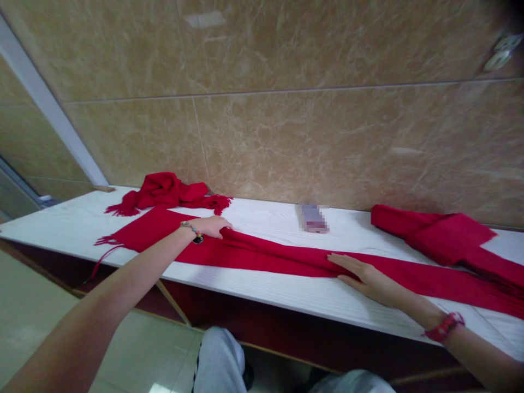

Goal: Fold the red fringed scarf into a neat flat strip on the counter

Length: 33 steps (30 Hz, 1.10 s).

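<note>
A long red scarf (270,257) lies stretched along the white countertop, with a lengthwise fold and a fringe at its left end. My left hand (210,225), a beaded bracelet at the wrist, has its fingers bent around the scarf's far edge and appears to pinch the fold. Farther right, my right hand (370,279) rests flat on the same scarf. Its fingers are stretched out, the thumb apart, and a red band circles the wrist. Part of the scarf under both hands is hidden.
A crumpled red scarf (174,191) lies against the tiled wall at the back left. Another folded red cloth (446,234) is at the right. A blurred phone-like object (314,217) sits behind the long scarf. The white countertop (262,292) has open compartments below its front edge.
</note>
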{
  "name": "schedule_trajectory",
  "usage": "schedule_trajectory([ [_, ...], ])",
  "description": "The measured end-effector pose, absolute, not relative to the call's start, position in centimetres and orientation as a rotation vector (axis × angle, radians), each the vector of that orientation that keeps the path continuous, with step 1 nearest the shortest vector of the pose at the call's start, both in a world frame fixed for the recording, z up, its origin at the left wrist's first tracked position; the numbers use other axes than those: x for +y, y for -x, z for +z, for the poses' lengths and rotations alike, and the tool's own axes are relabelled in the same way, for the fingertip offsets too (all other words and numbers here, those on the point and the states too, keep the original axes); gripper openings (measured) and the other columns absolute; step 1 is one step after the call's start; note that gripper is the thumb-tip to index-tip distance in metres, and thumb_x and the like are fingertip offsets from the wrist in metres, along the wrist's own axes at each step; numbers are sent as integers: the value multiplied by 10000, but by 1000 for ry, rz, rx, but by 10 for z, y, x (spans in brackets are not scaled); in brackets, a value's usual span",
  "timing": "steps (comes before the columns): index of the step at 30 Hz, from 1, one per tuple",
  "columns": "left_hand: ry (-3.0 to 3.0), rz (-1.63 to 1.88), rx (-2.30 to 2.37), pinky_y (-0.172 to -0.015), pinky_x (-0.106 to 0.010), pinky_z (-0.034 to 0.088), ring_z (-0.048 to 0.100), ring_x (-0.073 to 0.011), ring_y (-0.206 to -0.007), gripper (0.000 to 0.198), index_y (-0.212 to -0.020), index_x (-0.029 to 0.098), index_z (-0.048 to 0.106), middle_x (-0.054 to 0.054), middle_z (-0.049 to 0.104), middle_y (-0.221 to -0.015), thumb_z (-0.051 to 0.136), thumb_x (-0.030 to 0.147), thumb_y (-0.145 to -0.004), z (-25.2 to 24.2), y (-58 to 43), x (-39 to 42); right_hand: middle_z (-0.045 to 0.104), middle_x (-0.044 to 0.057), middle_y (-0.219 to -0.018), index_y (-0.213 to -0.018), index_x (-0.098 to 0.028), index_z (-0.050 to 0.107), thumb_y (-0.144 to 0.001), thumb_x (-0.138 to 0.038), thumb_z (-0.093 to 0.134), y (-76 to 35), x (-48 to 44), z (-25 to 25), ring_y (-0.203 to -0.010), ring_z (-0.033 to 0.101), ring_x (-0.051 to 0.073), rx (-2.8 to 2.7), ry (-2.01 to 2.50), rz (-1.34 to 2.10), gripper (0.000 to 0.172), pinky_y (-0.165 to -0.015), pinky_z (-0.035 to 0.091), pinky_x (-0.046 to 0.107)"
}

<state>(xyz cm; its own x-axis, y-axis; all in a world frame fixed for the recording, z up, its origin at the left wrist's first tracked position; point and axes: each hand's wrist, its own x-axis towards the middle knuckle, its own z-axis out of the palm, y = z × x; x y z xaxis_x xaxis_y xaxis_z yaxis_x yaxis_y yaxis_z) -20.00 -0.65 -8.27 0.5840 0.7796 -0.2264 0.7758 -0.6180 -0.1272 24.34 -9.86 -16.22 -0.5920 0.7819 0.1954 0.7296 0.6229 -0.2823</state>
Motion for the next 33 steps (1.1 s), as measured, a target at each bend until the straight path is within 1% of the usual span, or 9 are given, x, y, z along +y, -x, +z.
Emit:
schedule_trajectory([
  [2,2774,383,-1363,-818,-230,400,575,-174,-899,276,-958,164,626,-38,653,-946,569,120,-692,-76,203,-8,532,80,-1239,-1222,-183,503,-854,-366,430,-248,-97,-162,-1134,491,226,-2532,1167,256,417,-951,429,390],
  [4,2727,268,-1338,-817,-231,402,572,-173,-888,233,-913,160,625,-39,643,-916,544,107,-700,-68,209,-19,573,69,-1189,-1176,-196,544,-856,-322,429,-253,-97,-161,-1094,527,215,-2524,1102,233,362,-923,457,377],
  [7,2643,121,-1275,-858,-254,394,554,-178,-935,245,-958,162,594,-52,611,-984,521,115,-729,-65,219,-52,593,52,-1162,-1133,-219,582,-866,-250,400,-258,-100,-160,-1079,539,199,-2532,1017,158,324,-923,460,363],
  [10,2656,227,-1248,-829,-253,423,566,-171,-917,239,-986,177,582,-50,603,-1004,479,122,-777,-83,230,-88,553,33,-1218,-1156,-244,570,-874,-214,378,-261,-105,-161,-1121,504,188,-2601,962,111,343,-959,429,360],
  [17,2630,160,-1304,-892,-293,413,538,-187,-1005,298,-1112,210,564,-71,551,-1134,418,220,-853,-111,241,-112,458,33,-1315,-1255,-241,479,-897,-252,340,-267,-112,-162,-1207,411,195,-2677,1038,121,385,-1022,346,394],
  [21,2764,6,-1199,-973,-337,348,477,-208,-1096,330,-1155,232,560,-79,490,-1229,420,335,-874,-100,208,-110,371,25,-1377,-1320,-267,381,-904,-332,349,-266,-115,-154,-1270,309,212,-2690,1060,235,422,-1053,274,432],
  [25,2908,-175,-1102,-1055,-336,231,302,-187,-1263,374,-1270,258,451,-23,346,-1384,302,297,-929,-109,148,-103,284,44,-1421,-1342,-276,333,-922,-369,285,-259,-113,-147,-1312,190,245,-2653,1152,250,433,-1053,169,524],
  [28,3003,-123,-1032,-1065,-341,192,222,-172,-1304,406,-1338,254,342,-17,279,-1421,276,303,-940,-124,115,-94,236,46,-1439,-1355,-291,294,-929,-392,245,-256,-109,-148,-1320,149,255,-2697,1231,206,441,-1035,144,560],
  [33,3039,2,-998,-1060,-351,163,206,-165,-1311,431,-1361,270,279,-17,262,-1428,291,316,-933,-134,118,-74,208,46,-1448,-1386,-284,194,-934,-395,226,-263,-109,-151,-1324,142,232,-2748,1276,184,466,-1043,127,540],
])
